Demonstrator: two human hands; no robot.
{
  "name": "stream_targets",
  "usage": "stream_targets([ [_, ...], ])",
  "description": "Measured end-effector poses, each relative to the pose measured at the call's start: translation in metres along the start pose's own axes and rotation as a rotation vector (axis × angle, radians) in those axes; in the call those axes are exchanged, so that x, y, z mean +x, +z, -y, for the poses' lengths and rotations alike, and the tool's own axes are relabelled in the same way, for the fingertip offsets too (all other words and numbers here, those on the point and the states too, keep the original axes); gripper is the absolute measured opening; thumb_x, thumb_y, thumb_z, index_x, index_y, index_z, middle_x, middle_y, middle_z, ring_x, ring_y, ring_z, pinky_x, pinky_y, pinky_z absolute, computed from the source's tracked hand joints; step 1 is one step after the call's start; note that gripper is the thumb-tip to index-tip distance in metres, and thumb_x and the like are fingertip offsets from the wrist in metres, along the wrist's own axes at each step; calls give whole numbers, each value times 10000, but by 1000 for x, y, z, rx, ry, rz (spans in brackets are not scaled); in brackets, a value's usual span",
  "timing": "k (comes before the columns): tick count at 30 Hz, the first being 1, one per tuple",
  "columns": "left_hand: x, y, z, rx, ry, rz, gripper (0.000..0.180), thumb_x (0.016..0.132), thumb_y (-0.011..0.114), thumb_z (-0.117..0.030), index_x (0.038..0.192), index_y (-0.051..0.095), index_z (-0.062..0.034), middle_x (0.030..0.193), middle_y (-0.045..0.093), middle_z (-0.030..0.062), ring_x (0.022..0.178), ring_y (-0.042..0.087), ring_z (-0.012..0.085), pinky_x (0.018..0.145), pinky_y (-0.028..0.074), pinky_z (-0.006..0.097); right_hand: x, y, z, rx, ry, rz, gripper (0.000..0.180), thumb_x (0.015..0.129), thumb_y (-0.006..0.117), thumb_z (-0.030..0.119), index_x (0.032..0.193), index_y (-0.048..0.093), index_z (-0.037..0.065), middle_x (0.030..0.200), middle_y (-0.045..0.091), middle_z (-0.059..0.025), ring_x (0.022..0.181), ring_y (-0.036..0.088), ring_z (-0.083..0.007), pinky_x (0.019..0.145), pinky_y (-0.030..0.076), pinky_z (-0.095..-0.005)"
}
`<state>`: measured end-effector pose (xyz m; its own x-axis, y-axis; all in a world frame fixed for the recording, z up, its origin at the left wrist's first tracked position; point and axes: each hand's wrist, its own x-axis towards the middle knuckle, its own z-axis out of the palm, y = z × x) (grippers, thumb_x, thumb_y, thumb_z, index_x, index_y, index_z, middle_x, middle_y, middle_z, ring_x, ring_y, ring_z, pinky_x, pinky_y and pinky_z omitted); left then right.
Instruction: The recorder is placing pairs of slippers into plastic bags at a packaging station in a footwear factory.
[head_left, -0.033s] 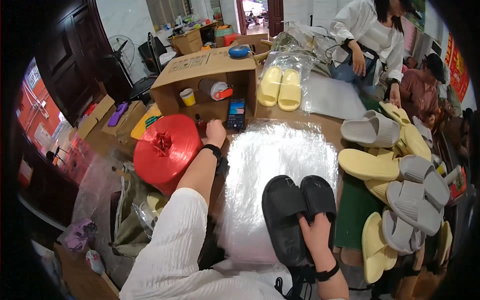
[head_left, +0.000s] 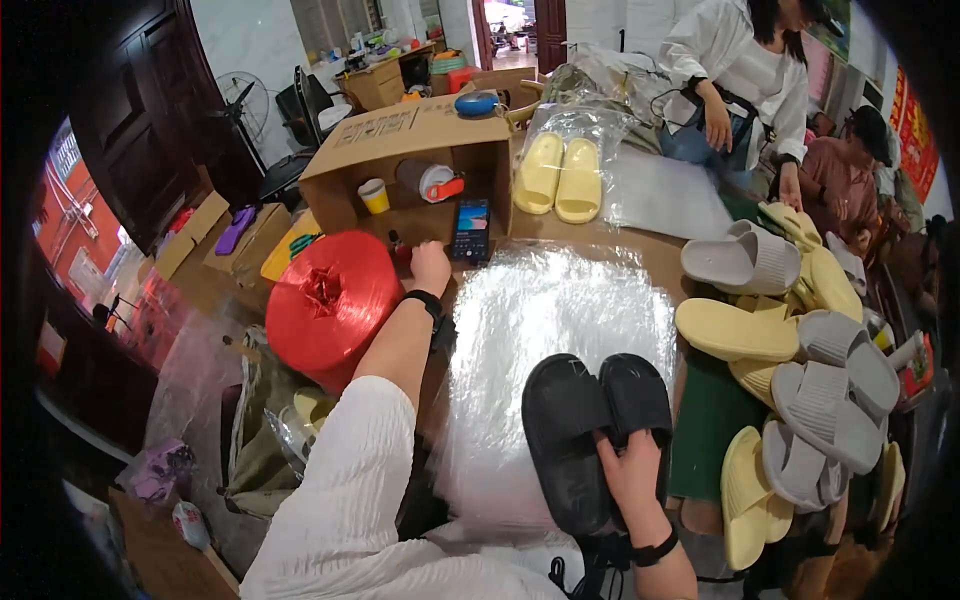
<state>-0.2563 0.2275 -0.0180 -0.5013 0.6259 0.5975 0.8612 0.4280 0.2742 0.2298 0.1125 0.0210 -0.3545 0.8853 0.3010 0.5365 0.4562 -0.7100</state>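
My right hand (head_left: pixel 634 478) grips a pair of black slippers (head_left: pixel 566 440), its thumb over the edge between them and its fingers out of sight. The slippers lie side by side over a stack of clear plastic bags (head_left: pixel 545 300), toes pointing away from me. My left hand (head_left: pixel 430 268) is closed beside the cardboard box, between a big red roll of plastic twine (head_left: pixel 345 310) and a phone (head_left: pixel 471 230). Its fingertips are hidden, so what it holds, if anything, does not show. A small dark red bottle (head_left: pixel 399 248) stands close to it.
On the right, yellow slippers (head_left: pixel 735 329) and grey slippers (head_left: pixel 830 410) are piled up. A yellow pair (head_left: pixel 558 178) rests on plastic at the back. The open cardboard box (head_left: pixel 410 130) holds cups. A co-worker in a white shirt (head_left: pixel 715 60) reaches toward the pile.
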Motion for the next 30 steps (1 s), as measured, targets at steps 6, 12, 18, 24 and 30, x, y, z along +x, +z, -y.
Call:
stream_targets([
  [6, 16, 15, -3, 133, -139, 139, 115, 813, 663, -121, 837, 733, -33, 846, 687, 223, 823, 681, 389, 748, 559, 471, 1, 4, -12, -26, 50, 50, 436, 791, 768, 241, 996, 557, -81, 879, 591, -285, 784, 589, -473, 683, 483, -515],
  [12, 16, 13, 0, 99, -210, 104, 144, 798, 657, -114, 807, 706, 21, 835, 682, 249, 812, 677, 409, 738, 554, 471, 1, 7, -9, -72, 39, 52, 418, 791, 762, 240, 961, 555, -80, 872, 588, -287, 790, 589, -482, 689, 490, -519],
  [18, 11, -20, -29, -186, -322, -74, 186, 840, 588, -131, 901, 682, 17, 930, 665, 262, 905, 644, 395, 823, 498, 501, 1, 11, -6, -142, -14, 11, 417, 803, 740, 227, 1005, 561, -90, 939, 595, -311, 855, 588, -493, 730, 491, -518],
  [24, -56, -168, -135, -1147, -58, 207, 165, 923, 581, -118, 1001, 638, 16, 884, 641, 89, 813, 611, 194, 753, 501, 314, -1, 11, -8, -155, -40, -40, 425, 819, 720, 241, 1036, 560, -87, 972, 596, -323, 878, 592, -500, 768, 490, -517],
  [30, -167, -397, -170, -1903, 410, 826, 81, 907, 610, -31, 944, 647, 31, 872, 652, 134, 788, 617, 237, 712, 476, 336, 1, 15, -11, -151, -36, -65, 429, 821, 716, 283, 1005, 561, -72, 969, 602, -312, 889, 597, -490, 766, 489, -516],
])
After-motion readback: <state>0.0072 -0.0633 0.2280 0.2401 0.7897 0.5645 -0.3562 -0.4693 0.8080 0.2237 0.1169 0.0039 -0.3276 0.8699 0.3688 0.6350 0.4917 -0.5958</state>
